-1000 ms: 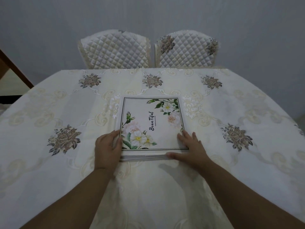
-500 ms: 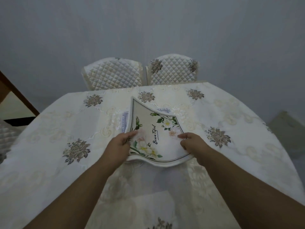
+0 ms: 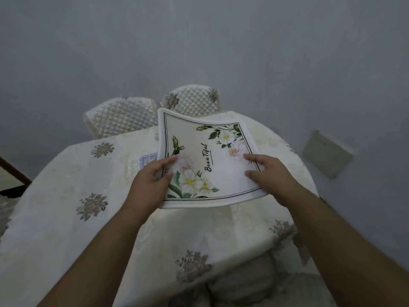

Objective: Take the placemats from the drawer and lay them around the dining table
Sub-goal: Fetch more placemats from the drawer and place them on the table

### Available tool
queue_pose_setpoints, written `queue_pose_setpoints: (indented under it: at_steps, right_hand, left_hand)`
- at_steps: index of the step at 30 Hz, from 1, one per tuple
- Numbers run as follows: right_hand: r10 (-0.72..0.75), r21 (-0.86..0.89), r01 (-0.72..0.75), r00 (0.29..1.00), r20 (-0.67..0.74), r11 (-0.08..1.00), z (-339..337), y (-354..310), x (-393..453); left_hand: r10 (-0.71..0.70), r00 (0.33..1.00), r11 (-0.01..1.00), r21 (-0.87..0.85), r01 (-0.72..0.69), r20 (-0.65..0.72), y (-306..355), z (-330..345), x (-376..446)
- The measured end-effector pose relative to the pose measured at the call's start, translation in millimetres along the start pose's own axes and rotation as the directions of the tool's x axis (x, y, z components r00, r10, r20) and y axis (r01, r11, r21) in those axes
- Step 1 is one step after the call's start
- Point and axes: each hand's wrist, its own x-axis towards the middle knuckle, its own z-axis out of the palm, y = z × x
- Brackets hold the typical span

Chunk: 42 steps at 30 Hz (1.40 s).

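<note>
The dining table [image 3: 66, 218], draped in a cream floral cloth, fills the lower half of the view, with two quilted chairs [image 3: 120, 119] tucked in at about 12 o'clock on its far side. A second ago the stack of placemats lay flat near the table's middle with both hands resting on its near corners; now the top placemat [image 3: 205, 160], the floral one printed "Beautiful", is off the cloth and held up in the air, its far edge curling upward toward 12 o'clock and covering part of the chairs. At about 9 o'clock from it, a corner of the next placemat [image 3: 147, 161], blue-bordered, peeks out, lying on the cloth, so the rest of the pile stayed behind. The left hand [image 3: 150, 185] pinches the mat's left edge, thumb on top and fingers hidden beneath. The right hand [image 3: 269, 173] grips the right edge the same way, thumb and fingertips on the printed face. One mat has been separated from the stack, and none appears laid at a seat yet; the likely next step is carrying this one to a place setting.
</note>
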Motion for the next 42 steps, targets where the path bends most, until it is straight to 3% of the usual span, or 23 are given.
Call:
queue_pose_setpoints:
  at_steps: [8,18,25,36,42]
  right_hand:
    - [-0.121,-0.057,0.12,0.992,-0.027,0.991,-110,30,-73]
    - [-0.179,-0.075,0.181,0.983,0.028,0.981,-213,72,-147]
    - [-0.17,-0.036,0.17,0.985,0.026,0.985,-223,81,-156]
    - [-0.162,-0.068,0.163,0.986,0.031,0.984,-201,85,-104]
    - [-0.175,-0.176,0.181,0.983,0.046,0.968,-178,100,-74]
  left_hand:
    - [-0.004,0.998,0.998,-0.059,0.001,-0.057,60,82,-84]
    - [0.024,0.989,1.0,0.004,-0.024,-0.146,102,172,-197]
    - [-0.016,0.986,1.0,0.008,0.017,-0.166,120,182,-212]
    - [-0.028,0.985,0.999,0.025,0.032,-0.168,92,184,-160]
    - [-0.099,0.989,0.988,0.108,0.111,-0.107,62,194,-128]
